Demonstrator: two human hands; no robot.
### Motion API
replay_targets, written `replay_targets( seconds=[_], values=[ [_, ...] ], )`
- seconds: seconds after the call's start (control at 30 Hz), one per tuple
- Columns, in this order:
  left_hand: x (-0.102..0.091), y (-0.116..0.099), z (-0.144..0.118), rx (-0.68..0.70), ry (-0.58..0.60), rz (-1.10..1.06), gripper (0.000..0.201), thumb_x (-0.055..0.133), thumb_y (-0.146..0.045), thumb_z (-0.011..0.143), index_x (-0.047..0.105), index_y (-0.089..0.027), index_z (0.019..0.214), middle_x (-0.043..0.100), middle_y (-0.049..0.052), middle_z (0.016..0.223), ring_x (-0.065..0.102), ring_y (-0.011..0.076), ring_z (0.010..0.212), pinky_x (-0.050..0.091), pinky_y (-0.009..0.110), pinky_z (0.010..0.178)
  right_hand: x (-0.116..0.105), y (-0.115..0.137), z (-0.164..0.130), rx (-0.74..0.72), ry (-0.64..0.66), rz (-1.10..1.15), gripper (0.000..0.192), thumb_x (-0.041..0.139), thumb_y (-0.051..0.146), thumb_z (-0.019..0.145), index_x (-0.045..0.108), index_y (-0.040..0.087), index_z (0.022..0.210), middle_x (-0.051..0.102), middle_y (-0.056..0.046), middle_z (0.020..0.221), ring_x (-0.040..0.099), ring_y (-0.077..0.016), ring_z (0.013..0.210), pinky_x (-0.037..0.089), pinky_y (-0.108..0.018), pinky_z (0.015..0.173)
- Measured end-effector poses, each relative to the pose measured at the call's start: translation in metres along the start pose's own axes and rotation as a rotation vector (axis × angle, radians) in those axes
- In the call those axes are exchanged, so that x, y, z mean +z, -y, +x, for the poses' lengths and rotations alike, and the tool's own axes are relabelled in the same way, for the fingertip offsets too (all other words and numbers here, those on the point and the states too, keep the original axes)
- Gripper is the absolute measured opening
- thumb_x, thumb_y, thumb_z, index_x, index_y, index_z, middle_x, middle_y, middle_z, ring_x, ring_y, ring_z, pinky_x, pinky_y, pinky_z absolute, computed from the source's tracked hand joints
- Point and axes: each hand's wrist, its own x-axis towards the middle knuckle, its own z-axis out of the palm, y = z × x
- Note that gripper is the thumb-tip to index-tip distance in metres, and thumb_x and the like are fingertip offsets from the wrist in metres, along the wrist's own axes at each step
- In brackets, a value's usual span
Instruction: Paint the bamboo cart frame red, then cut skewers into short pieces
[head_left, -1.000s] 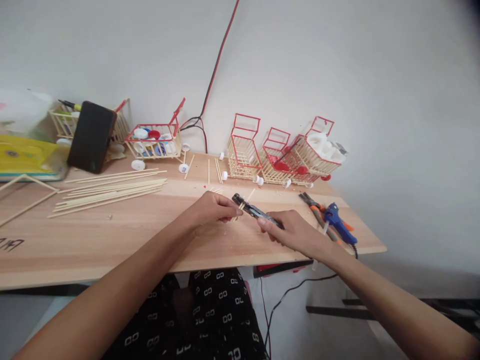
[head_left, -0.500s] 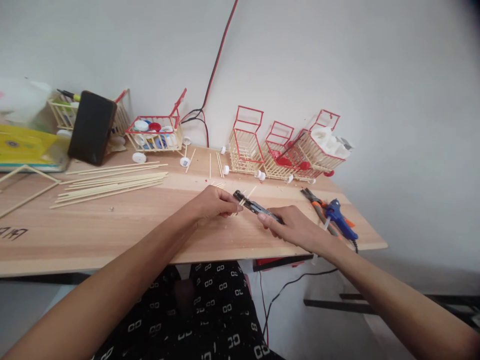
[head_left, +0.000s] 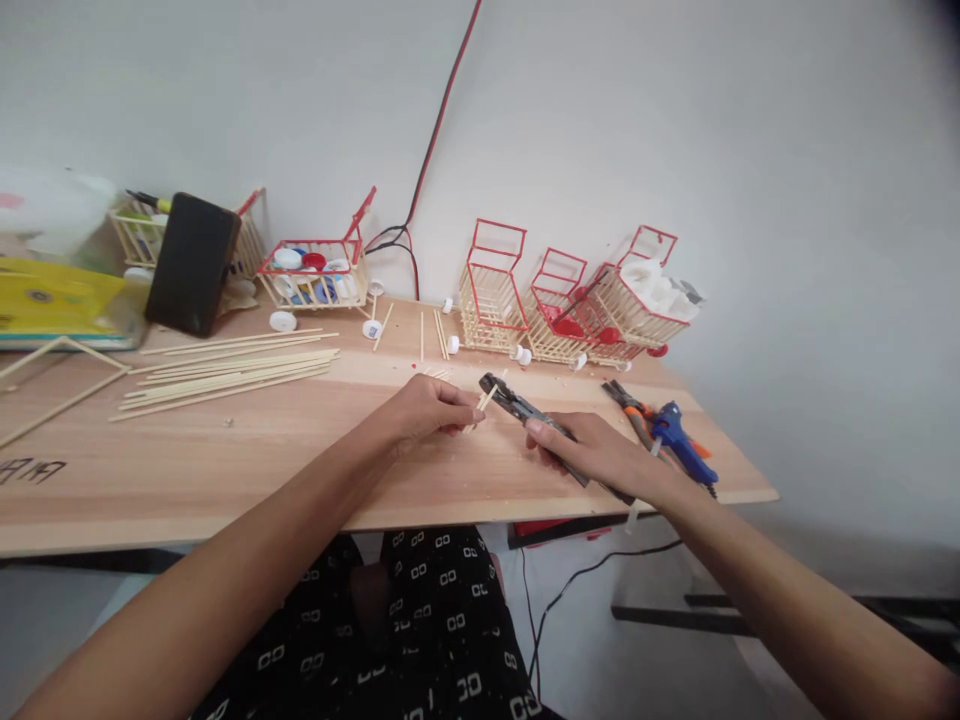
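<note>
My left hand (head_left: pixel 439 405) pinches a few short, thin wooden sticks (head_left: pixel 486 398) between thumb and fingertips, just above the table. Wrapped around the handles of dark metal pliers (head_left: pixel 517 402) is my right hand (head_left: pixel 574 440). The pliers' head points up and left, right beside the stick ends; whether its jaws touch them I cannot tell. Behind my left hand lie some small cut stick pieces (head_left: pixel 436 375), partly hidden by it.
Long wooden sticks (head_left: pixel 225 378) lie at the left, near a leaning black phone (head_left: pixel 193 265). Small stick-built carts (head_left: pixel 491 300) line the wall, one holding bottle caps (head_left: pixel 313 262). Orange-handled pliers (head_left: pixel 630 405) and a blue glue gun (head_left: pixel 679 435) rest at the right.
The pliers' head has come off the sticks, and the handles are spread wider. A stick piece that stuck out beyond the jaws no longer shows there. My left hand stays nearly still.
</note>
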Motion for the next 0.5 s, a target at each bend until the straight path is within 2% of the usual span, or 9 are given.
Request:
replay_targets(
  seconds=[0.23, 0.37, 0.5],
  values=[
    [0.003, 0.013, 0.013, 0.084, -0.130, 0.027, 0.010, 0.072, -0.021, 0.064, 0.069, -0.013, 0.070, 0.062, -0.001, 0.059, 0.051, 0.0088, 0.053, 0.037, 0.021, 0.052, 0.000, -0.005, 0.005, 0.100, -0.125, 0.117, 0.057, 0.033, 0.064, 0.088, 0.064, 0.016, 0.083, 0.066, -0.005, 0.068, 0.060, -0.0160, 0.062, 0.043, -0.026, 0.056],
    [0.004, 0.022, 0.020, 0.238, -0.193, 0.183, 0.006, 0.069, -0.018, 0.065, 0.066, -0.013, 0.065, 0.063, 0.000, 0.061, 0.055, 0.0108, 0.058, 0.039, 0.022, 0.057, 0.006, -0.008, 0.011, 0.073, -0.194, 0.169, 0.057, 0.033, 0.065, 0.088, 0.063, 0.017, 0.079, 0.064, -0.004, 0.063, 0.060, -0.0149, 0.058, 0.043, -0.025, 0.055],
    [0.003, 0.024, 0.022, 0.317, -0.237, 0.350, 0.002, 0.066, -0.014, 0.066, 0.067, -0.014, 0.065, 0.065, 0.000, 0.063, 0.057, 0.0125, 0.062, 0.040, 0.022, 0.060, 0.011, -0.008, 0.011, 0.069, -0.233, 0.192, 0.055, 0.035, 0.063, 0.088, 0.063, 0.016, 0.079, 0.064, -0.003, 0.063, 0.060, -0.0143, 0.057, 0.042, -0.023, 0.054]
  ],
)
